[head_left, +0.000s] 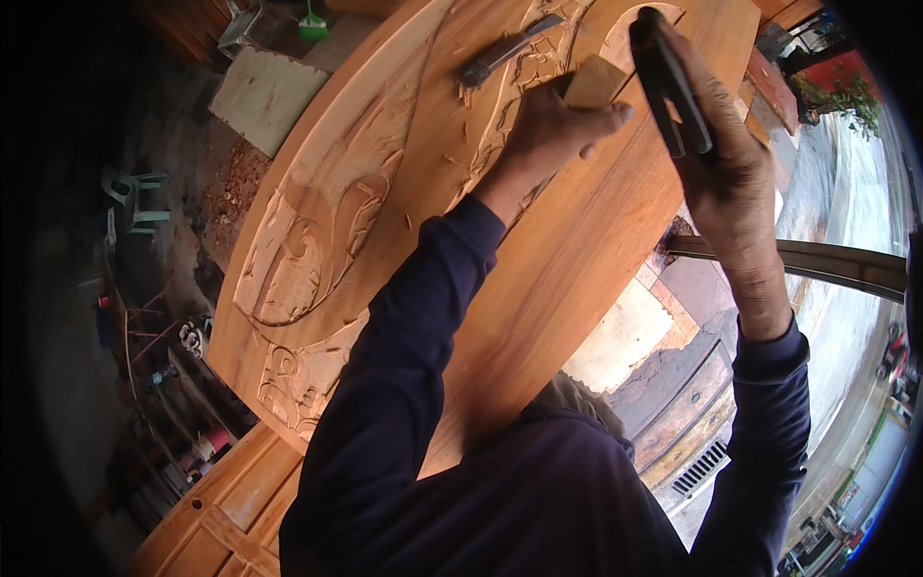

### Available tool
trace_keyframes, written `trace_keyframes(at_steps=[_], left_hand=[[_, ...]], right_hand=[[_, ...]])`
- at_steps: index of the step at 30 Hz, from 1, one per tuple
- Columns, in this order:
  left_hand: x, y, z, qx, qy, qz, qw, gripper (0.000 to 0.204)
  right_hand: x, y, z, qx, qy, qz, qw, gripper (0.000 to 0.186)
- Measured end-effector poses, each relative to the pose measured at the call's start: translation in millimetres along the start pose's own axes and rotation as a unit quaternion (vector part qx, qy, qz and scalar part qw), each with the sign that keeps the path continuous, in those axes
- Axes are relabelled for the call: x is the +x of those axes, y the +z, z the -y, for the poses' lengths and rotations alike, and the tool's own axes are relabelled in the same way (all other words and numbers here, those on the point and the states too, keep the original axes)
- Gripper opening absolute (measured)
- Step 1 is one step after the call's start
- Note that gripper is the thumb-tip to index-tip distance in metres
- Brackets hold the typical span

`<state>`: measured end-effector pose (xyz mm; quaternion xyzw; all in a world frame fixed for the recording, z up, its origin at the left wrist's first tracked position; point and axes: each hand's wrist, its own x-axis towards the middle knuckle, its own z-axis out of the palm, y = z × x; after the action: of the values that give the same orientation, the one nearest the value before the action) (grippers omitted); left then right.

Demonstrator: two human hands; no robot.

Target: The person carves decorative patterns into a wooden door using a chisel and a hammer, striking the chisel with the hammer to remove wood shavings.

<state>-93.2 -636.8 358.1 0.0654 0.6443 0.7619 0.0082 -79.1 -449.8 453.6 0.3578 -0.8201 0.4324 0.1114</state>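
Note:
A large rounded wooden panel (577,240) with leaf and scroll relief carved along its left side fills the middle of the view. My left hand (553,125) is closed around the pale wooden handle of a chisel (500,60), and its metal blade rests on the carved band near the panel's top. My right hand (726,168) is raised just right of it, gripping a dark mallet-like tool (668,82) close to the chisel handle's end. Both dark blue sleeves come up from the lower edge.
A pale wooden block (264,96) and wood chips (231,188) lie on the floor to the left, near a plastic chair (135,197). A curved wooden rail (836,264) sticks out at the right. A drain grate (707,466) and a panelled frame (221,510) lie below.

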Motion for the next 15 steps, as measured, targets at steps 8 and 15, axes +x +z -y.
trace_keyframes(at_steps=[8,15], left_hand=[[-44,-2,4,0.009,0.062,-0.07,0.996,0.023],[-49,-4,2,0.046,0.043,-0.046,0.997,0.022]], right_hand=[[5,-41,-8,-0.034,-0.084,-0.081,0.993,0.059],[7,-61,23,-0.21,-0.106,-0.097,0.967,0.04]])
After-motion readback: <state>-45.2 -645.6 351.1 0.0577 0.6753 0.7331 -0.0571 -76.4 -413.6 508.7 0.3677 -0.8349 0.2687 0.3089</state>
